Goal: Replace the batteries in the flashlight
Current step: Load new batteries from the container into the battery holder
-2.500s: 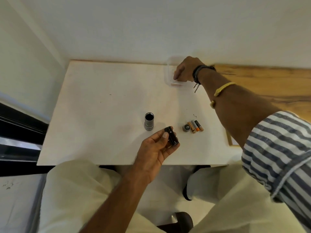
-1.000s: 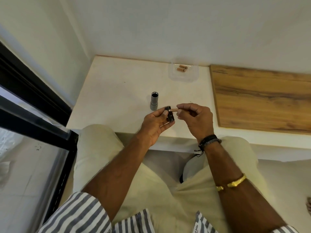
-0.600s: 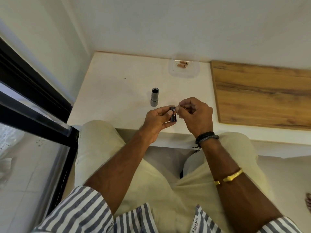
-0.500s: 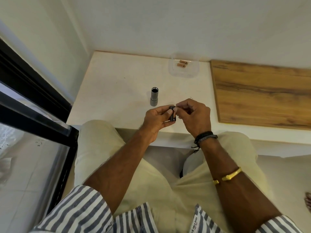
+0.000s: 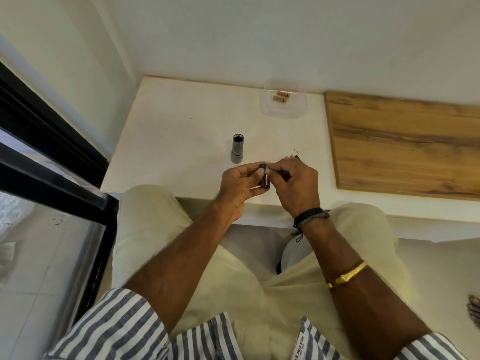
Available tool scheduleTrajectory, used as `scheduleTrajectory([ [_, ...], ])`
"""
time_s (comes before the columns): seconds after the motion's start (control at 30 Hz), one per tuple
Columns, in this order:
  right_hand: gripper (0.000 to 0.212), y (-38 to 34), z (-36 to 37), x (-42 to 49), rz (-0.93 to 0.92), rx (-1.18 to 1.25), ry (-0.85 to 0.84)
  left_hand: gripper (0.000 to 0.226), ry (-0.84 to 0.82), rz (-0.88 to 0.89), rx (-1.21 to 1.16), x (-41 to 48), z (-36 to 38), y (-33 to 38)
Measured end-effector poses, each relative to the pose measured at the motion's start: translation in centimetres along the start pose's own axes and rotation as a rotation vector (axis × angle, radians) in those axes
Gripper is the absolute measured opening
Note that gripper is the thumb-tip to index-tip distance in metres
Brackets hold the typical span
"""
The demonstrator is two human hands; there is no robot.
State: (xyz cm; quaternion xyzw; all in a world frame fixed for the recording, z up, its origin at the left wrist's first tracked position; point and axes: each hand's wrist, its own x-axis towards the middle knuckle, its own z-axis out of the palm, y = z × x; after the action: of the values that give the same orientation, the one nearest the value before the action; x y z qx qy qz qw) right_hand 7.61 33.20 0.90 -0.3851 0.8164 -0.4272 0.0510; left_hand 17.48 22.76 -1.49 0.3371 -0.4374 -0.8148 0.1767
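My left hand (image 5: 239,183) grips a small black battery holder (image 5: 265,181) just above the near edge of the white table (image 5: 181,131). The curled fingers of my right hand (image 5: 296,183) pinch at the holder's upper end. The copper battery they carried is hidden between fingertips and holder. The grey flashlight body (image 5: 237,152) stands upright on the table with its mouth open, a little beyond my left hand. A clear plastic container (image 5: 265,110) at the far edge holds two copper batteries (image 5: 280,97).
A wooden board (image 5: 402,141) covers the surface to the right of the table. A black window frame (image 5: 52,141) runs along the left, with glass below it. A dark tip (image 5: 297,157) peeks out from behind my right hand. My knees sit under the table edge.
My right hand came back from the container with a copper battery and brought it to the holder. The battery, visible a second ago, is now covered by my fingers.
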Motion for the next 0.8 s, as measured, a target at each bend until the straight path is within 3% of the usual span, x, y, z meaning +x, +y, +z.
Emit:
scheduleTrajectory([
  [0.17, 0.014, -0.1, 0.3, -0.3, -0.044, -0.02, 0.014, 0.021, -0.016, -0.044, -0.083, 0.1, 0.0, 0.1],
  [0.53, 0.014, 1.6, 0.0, 2.4, 0.31, 0.364, 0.059, 0.024, -0.05, -0.212, -0.229, 1.1, 0.1, 0.1],
  [0.8, 0.012, 3.5, 0.6, 11.0, 0.379, 0.438, 0.122, 0.029, 0.0, -0.211, -0.32, 2.8, -0.5, -0.1],
])
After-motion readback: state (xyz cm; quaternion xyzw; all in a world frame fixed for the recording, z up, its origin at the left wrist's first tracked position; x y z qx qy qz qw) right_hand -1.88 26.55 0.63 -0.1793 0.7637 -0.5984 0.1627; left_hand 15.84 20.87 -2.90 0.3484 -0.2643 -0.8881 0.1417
